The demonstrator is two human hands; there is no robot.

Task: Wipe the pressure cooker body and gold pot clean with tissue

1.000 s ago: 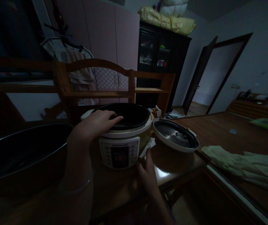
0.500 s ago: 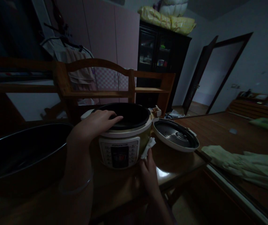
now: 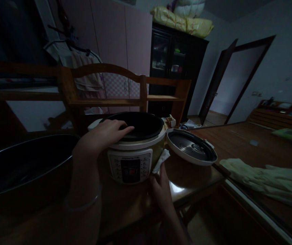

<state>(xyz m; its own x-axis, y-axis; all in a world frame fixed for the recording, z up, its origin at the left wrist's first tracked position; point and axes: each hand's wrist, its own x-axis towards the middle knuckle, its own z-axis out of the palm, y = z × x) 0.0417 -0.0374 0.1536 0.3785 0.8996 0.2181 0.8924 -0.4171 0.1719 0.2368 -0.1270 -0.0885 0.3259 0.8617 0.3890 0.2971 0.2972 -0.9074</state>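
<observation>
A cream rice cooker with a dark control panel stands open on a wooden table. My left hand lies on its rim, fingers curled over the edge of the dark inner cavity. My right hand is closed on a white cloth pressed against the cooker's lower right side. The cooker's lid lies upside down on the table just to the right.
A large dark pot sits at the left. A wooden shelf rack stands behind the cooker. Pale cloth lies on a wooden surface at the right. A dark cabinet and open doorway are farther back.
My right hand with the cloth has shifted slightly down along the cooker's side. My left hand has stayed on the rim.
</observation>
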